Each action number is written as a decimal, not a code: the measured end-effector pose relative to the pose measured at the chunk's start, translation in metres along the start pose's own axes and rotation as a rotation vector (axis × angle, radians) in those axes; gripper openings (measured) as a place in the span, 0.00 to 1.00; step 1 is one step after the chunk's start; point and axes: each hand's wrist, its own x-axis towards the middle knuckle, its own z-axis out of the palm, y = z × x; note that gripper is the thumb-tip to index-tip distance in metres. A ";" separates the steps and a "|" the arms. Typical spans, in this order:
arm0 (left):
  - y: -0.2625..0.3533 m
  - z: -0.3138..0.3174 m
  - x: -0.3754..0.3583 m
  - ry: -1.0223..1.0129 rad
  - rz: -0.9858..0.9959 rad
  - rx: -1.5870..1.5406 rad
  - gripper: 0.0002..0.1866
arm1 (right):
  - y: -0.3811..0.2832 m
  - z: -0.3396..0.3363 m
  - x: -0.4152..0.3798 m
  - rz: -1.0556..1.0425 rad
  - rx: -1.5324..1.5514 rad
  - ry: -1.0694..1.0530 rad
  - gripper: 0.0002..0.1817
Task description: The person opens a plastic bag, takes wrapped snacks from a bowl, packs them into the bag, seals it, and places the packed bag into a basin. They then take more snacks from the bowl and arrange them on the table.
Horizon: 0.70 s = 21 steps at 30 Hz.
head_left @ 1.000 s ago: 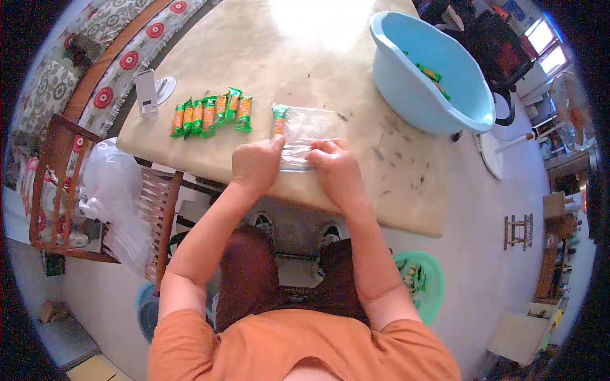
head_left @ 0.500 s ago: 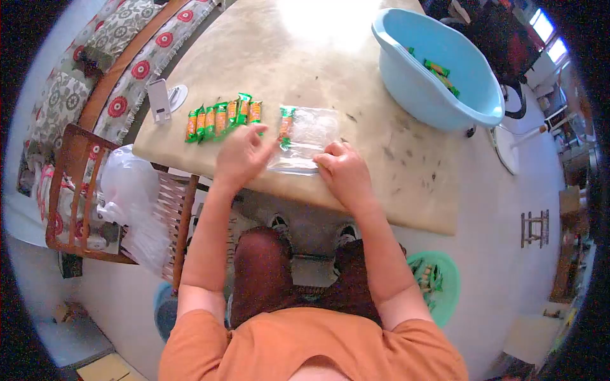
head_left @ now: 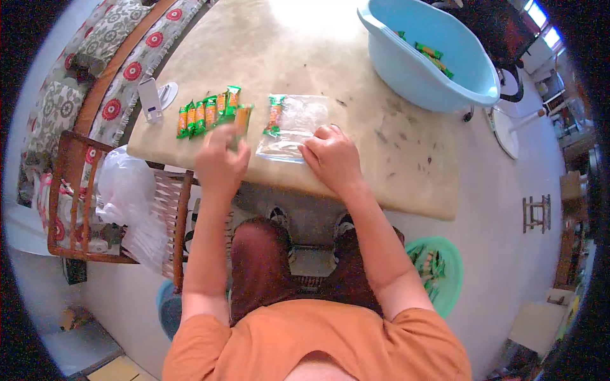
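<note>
My left hand [head_left: 221,159] pinches a wrapped snack bar [head_left: 243,116] at its lower end; hand and wrapper are slightly blurred. Left of it, several green and orange wrapped snack bars [head_left: 210,112] form a slanting row on the table. A clear plastic bag [head_left: 304,114] lies flat before me, with one snack bar [head_left: 274,115] inside along its left side. Closed on the bag's lower right edge, my right hand [head_left: 332,155] hides that corner.
A large light blue basin [head_left: 413,76] with several snack bars stands at the table's back right. Left are a white phone-like stand [head_left: 150,100] and a wooden chair [head_left: 70,190] holding a plastic bag [head_left: 127,184]. A green basin [head_left: 450,279] sits on the floor.
My left hand has moved left from beside the clear bag to the row's right end and taken hold of a snack bar. My right hand stays on the bag. The view has shifted slightly.
</note>
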 end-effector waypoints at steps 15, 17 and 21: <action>0.054 0.009 -0.020 -0.280 0.030 0.142 0.10 | -0.009 0.008 0.000 -0.019 0.048 0.054 0.06; 0.054 0.018 -0.018 -0.276 -0.017 0.134 0.11 | -0.009 0.008 -0.002 -0.022 0.050 0.028 0.06; 0.048 0.025 -0.024 -0.273 -0.013 -0.080 0.12 | -0.004 0.010 -0.003 0.011 0.051 -0.003 0.07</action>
